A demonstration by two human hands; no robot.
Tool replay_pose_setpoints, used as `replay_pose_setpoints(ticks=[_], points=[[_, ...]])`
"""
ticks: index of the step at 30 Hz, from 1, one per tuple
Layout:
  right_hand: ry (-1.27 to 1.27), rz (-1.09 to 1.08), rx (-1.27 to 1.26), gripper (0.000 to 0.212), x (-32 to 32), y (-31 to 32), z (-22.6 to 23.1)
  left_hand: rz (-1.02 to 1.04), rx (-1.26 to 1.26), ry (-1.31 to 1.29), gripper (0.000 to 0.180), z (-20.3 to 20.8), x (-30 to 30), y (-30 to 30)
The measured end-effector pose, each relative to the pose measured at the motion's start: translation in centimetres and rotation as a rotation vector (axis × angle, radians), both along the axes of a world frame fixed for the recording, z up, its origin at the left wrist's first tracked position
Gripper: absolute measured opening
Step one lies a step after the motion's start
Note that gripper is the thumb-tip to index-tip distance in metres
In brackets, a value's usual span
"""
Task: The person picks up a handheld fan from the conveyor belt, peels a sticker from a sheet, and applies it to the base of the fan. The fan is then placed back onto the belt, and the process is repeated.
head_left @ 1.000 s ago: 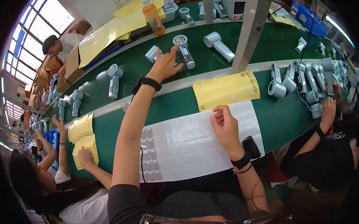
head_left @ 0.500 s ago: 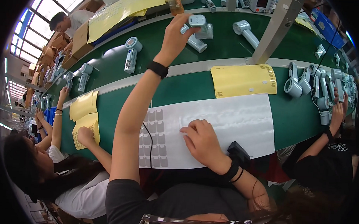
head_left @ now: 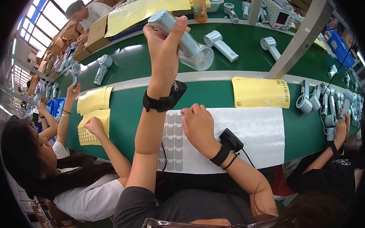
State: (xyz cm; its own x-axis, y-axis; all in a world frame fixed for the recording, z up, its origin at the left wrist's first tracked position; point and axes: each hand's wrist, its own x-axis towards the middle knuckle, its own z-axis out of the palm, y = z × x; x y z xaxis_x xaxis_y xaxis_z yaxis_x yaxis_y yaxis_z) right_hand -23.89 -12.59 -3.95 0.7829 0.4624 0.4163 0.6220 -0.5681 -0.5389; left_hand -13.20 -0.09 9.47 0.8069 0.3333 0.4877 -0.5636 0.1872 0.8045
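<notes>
The fan (head_left: 189, 44) is already off the desk (head_left: 209, 91), gripped by the left hand (head_left: 164, 55), while grey stickers (head_left: 170, 154) are left on the sheet (head_left: 256, 126) beside the right hand (head_left: 200, 128), whose fingers curl loosely, though whether they pinch anything I cannot tell.

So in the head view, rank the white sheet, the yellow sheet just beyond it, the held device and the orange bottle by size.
1. White sheet
2. Yellow sheet and device in the left hand: unsure; the raised device may look bigger from nearness
3. Orange bottle
</notes>
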Motion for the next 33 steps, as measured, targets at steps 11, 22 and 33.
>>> replay_pose_setpoints(ticks=[11, 22, 33], points=[[-0.022, 0.001, 0.049, 0.013, -0.2, 0.5, 0.1, 0.019, -0.027, -0.323, 0.038, 2.1, -1.9, -1.0], [0.646, 0.026, 0.658, 0.009, 1.1, -3.7, 0.5, 0.095, 0.252, -0.225, 0.049, 2.8, -3.2, -0.4], [0.745, -0.166, 1.057, 0.03, -0.3, -19.8, 8.8, -0.558, 0.432, 0.081, 0.062, -7.2, -3.8, -12.6]])
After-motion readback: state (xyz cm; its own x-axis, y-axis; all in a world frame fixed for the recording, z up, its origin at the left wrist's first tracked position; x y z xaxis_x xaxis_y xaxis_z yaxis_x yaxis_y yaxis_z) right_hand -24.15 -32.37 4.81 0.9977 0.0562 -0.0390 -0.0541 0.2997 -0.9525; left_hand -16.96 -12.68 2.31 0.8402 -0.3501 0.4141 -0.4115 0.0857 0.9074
